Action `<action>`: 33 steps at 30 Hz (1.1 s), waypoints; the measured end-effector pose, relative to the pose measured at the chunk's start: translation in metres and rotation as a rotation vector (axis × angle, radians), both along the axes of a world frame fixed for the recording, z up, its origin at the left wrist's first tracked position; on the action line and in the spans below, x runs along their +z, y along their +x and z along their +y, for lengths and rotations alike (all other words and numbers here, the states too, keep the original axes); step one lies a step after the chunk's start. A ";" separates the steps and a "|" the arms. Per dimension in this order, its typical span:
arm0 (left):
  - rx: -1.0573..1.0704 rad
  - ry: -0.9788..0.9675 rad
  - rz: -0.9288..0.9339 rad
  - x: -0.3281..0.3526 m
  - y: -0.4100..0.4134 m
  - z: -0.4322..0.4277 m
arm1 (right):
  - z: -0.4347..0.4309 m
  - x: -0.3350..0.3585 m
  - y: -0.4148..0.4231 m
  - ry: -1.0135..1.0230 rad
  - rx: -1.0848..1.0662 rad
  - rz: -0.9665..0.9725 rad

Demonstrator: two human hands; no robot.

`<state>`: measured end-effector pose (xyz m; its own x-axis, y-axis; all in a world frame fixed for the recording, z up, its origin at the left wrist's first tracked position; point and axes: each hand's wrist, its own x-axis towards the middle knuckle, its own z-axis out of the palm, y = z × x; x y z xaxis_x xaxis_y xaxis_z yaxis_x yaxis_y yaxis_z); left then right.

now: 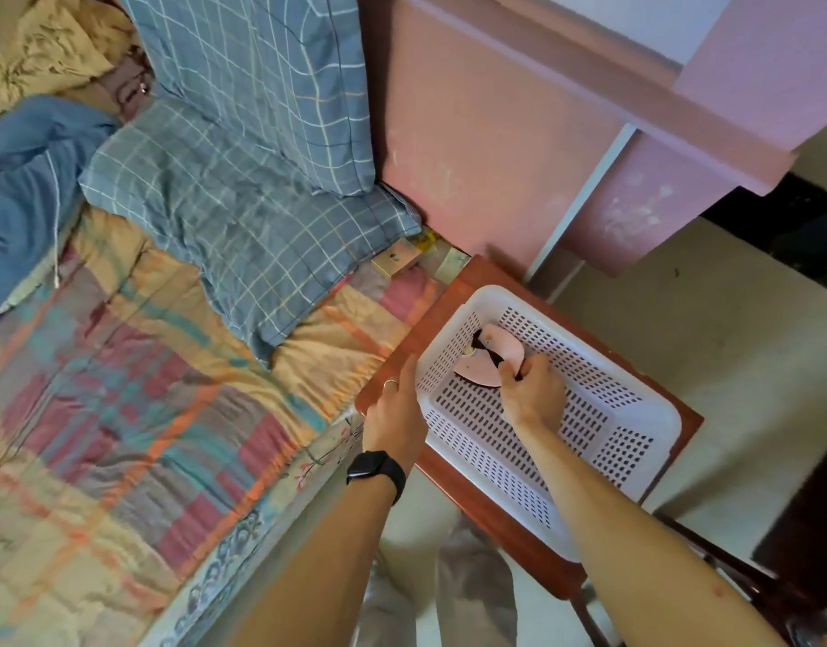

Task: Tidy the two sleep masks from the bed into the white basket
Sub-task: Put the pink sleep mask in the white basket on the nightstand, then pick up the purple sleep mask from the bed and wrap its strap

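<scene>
A white perforated basket [636, 399] stands on a red-brown wooden chair seat [472, 502] beside the bed. Inside it, near the far left corner, lie pink sleep masks [484, 361] with a black strap across them; they overlap, so I cannot separate one from the other. My right hand [533, 394] is inside the basket, its fingers pinched on the black strap at the masks' right edge. My left hand [395, 417], with a ring and a black watch on the wrist, rests against the basket's left rim. No mask is visible on the bed.
The bed with a patchwork quilt [145, 389] fills the left side, with two blue checked pillows [243, 203] and a blue garment [19, 189] at its head. A pink cabinet [519, 156] stands behind the chair. Pale floor [729, 329] lies to the right.
</scene>
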<state>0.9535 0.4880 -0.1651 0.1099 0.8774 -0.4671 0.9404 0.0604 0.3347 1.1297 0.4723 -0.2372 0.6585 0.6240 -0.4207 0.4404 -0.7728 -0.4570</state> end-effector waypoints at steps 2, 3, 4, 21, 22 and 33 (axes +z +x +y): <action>-0.014 -0.003 0.018 -0.001 -0.001 0.001 | 0.000 -0.002 -0.001 -0.047 0.016 -0.027; -0.025 -0.005 0.026 -0.001 -0.001 0.003 | 0.001 -0.003 -0.002 -0.068 0.013 -0.023; -0.035 -0.006 0.031 -0.002 -0.002 0.005 | 0.001 -0.004 -0.002 -0.086 0.009 -0.008; 0.148 0.220 0.094 0.145 -0.224 -0.086 | -0.068 0.205 -0.192 0.325 0.854 0.350; 0.206 0.252 0.100 0.157 -0.253 -0.104 | -0.073 0.222 -0.224 0.383 0.979 0.352; 0.785 0.446 0.309 0.259 -0.579 -0.384 | -0.220 0.340 -0.591 0.711 1.727 0.179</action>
